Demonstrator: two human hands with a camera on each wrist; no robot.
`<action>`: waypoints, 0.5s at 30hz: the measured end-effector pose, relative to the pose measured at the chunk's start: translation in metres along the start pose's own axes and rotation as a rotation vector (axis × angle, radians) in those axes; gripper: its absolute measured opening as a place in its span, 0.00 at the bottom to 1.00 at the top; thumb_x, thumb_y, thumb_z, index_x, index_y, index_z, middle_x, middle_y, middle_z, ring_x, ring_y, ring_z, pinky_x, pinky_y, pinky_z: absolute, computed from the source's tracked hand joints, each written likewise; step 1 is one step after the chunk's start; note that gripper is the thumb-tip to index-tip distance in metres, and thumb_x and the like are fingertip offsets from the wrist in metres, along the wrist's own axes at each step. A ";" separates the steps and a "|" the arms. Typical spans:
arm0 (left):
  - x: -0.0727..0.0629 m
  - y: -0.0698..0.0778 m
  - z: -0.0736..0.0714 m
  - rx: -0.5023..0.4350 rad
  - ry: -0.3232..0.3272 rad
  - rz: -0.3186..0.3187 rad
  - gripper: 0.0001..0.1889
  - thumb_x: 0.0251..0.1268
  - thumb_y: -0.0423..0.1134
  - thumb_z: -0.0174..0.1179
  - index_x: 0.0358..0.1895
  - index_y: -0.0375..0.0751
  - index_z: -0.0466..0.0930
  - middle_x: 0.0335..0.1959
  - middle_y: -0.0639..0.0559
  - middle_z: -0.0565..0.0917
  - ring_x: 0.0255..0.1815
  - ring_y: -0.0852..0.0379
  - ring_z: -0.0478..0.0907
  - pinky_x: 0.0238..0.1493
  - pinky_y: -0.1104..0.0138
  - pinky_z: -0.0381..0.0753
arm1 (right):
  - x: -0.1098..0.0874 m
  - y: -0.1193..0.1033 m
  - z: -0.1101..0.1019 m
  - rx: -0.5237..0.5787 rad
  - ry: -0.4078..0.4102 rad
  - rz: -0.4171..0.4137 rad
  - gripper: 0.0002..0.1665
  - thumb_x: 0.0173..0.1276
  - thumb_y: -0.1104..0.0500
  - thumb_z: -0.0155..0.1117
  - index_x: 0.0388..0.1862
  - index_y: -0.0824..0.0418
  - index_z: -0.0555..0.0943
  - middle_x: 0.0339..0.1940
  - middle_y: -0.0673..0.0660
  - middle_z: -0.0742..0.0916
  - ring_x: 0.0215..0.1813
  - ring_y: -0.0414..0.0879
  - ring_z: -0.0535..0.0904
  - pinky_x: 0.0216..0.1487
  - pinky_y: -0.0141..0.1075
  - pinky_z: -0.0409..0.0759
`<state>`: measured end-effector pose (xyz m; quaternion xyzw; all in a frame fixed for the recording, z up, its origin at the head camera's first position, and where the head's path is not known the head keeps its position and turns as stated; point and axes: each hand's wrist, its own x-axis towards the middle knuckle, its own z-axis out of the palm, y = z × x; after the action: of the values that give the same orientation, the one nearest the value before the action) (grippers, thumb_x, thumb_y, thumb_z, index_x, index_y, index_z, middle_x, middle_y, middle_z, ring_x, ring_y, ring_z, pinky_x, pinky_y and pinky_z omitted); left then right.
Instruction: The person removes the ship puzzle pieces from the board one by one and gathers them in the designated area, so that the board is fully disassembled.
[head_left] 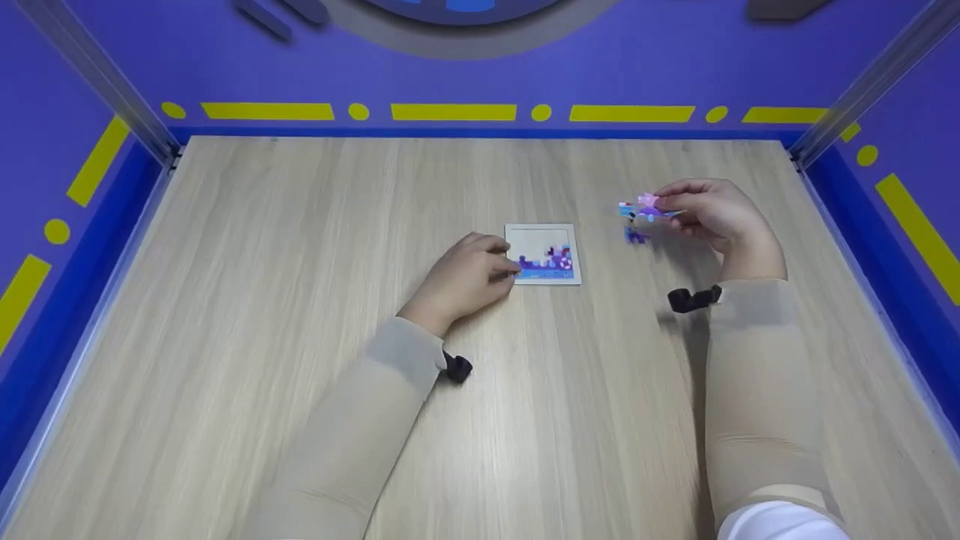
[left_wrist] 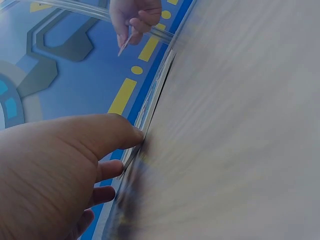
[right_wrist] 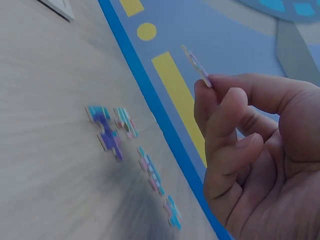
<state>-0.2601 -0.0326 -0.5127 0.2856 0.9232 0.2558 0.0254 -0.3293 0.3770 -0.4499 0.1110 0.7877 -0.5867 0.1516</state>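
My left hand touches the left edge of a square, white-framed jigsaw board; its thumb and fingertips rest at the rim. Inside the frame, printed purple, blue and pink pieces fill the lower part, and the upper part shows plain backing. To the right of the board, my right hand pinches a thin jigsaw piece between thumb and forefinger, raised above the table and seen edge-on in the right wrist view. Below it lie several loose pieces, among them a purple and blue one and a striped one.
Everything lies on a pale wood-grain table. Blue panels with yellow marks stand around its back and sides. A small black wrist camera sticks out from the left sleeve, another from the right.
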 end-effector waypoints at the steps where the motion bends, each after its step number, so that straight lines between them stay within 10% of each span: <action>1: 0.000 0.000 0.000 0.000 0.000 -0.001 0.15 0.84 0.44 0.66 0.64 0.49 0.94 0.78 0.45 0.84 0.83 0.44 0.76 0.91 0.55 0.68 | 0.000 0.002 -0.003 0.002 0.004 0.009 0.07 0.79 0.53 0.79 0.52 0.48 0.95 0.41 0.41 0.94 0.31 0.38 0.85 0.37 0.28 0.87; 15: 0.000 0.001 -0.001 0.007 -0.002 0.006 0.15 0.84 0.45 0.65 0.64 0.49 0.94 0.77 0.44 0.85 0.83 0.44 0.76 0.92 0.55 0.68 | 0.008 0.024 -0.024 -0.152 0.047 0.103 0.07 0.78 0.54 0.78 0.50 0.42 0.96 0.34 0.38 0.95 0.29 0.36 0.84 0.34 0.29 0.81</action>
<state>-0.2599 -0.0326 -0.5118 0.2887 0.9232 0.2526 0.0245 -0.3312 0.4068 -0.4680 0.1532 0.8266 -0.5138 0.1713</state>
